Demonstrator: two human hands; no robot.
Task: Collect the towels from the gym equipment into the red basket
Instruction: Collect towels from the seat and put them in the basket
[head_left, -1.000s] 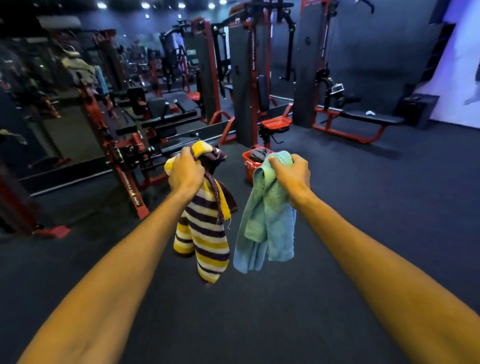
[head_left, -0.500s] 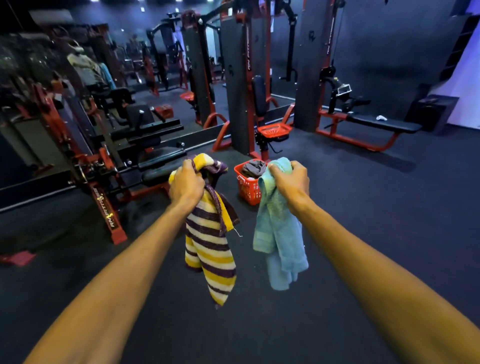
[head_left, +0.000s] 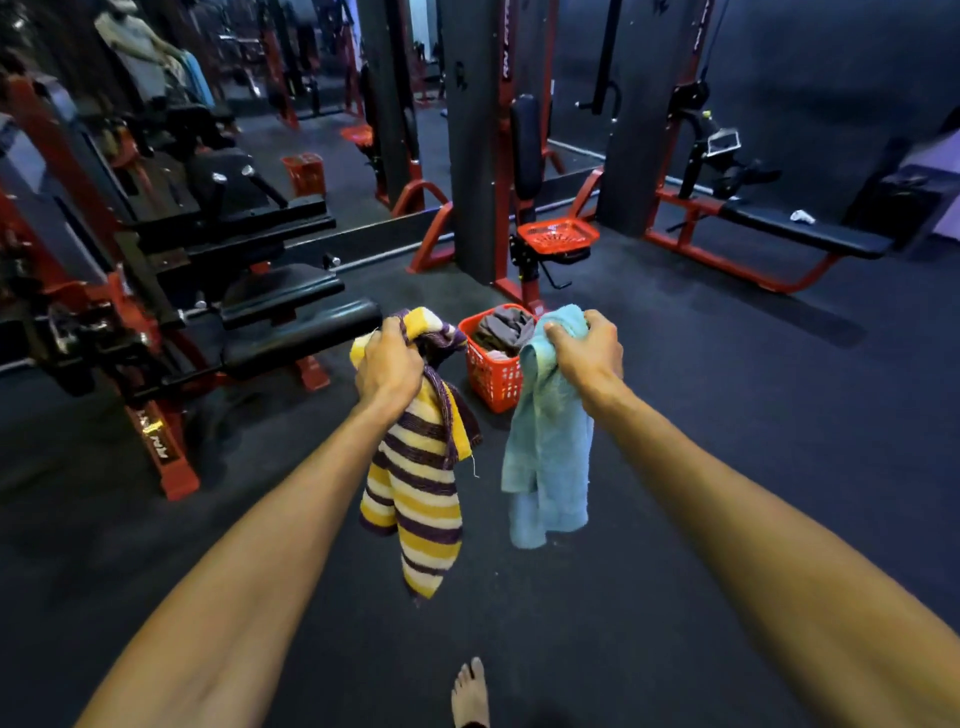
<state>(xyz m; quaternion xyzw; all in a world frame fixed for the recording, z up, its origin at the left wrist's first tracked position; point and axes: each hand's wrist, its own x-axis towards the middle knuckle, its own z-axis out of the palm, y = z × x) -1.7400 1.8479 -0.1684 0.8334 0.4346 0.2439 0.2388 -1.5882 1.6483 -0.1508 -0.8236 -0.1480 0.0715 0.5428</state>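
Carrying two towels toward the red plastic lattice basket (head_left: 492, 371), which stands on the dark rubber floor (head_left: 779, 415) and serves as landmark for this entry.

Item one: yellow, white and purple striped terry towel (head_left: 415, 499), bunched at its top in my left hand (head_left: 388, 364), fingers curled tight round the gather so the length hangs free; it hangs just left of the basket, nearer me.

Item two: pale blue terry towel (head_left: 548, 457), gripped the same way in my right hand (head_left: 587, 351), hanging just right of the basket and overlapping its near corner in view.

Item three: grey crumpled cloth (head_left: 504, 327), already inside the basket, piled to the rim.

Item four: red mesh tray (head_left: 558, 236) on the machine seat, behind the basket.

Item five: my bare foot (head_left: 470, 691), well short of the basket, so I judge the drop is still a step or two off.
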